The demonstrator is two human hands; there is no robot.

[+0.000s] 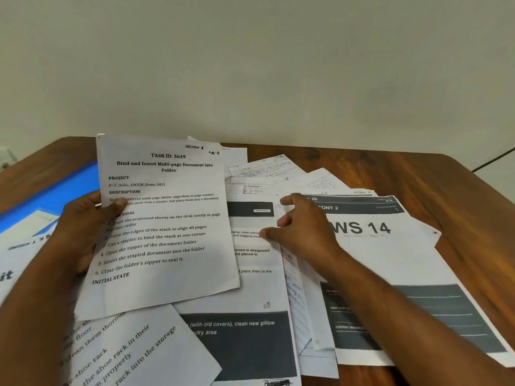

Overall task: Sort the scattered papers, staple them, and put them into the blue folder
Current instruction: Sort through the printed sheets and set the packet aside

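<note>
My left hand [83, 229] grips a printed sheet headed "TASK ID: 3649" [164, 227] by its left edge, thumb on its front, lifting it above the desk. My right hand [301, 227] reaches over the scattered papers with fingers spread and slightly bent, its fingertips touching the sheets near a page with a dark header band [250, 263]. To the right lies a page printed "WS 14" [390, 260]. Handwritten lined pages [267, 171] lie further back. The blue folder [47, 196] lies at the left, partly covered by papers. No stapler is in view.
The wooden desk [418, 174] stands against a plain wall; its right and far edges are visible. A large-print sheet [122, 346] lies at the near left. A dark cable [493, 160] runs off the desk's far right corner.
</note>
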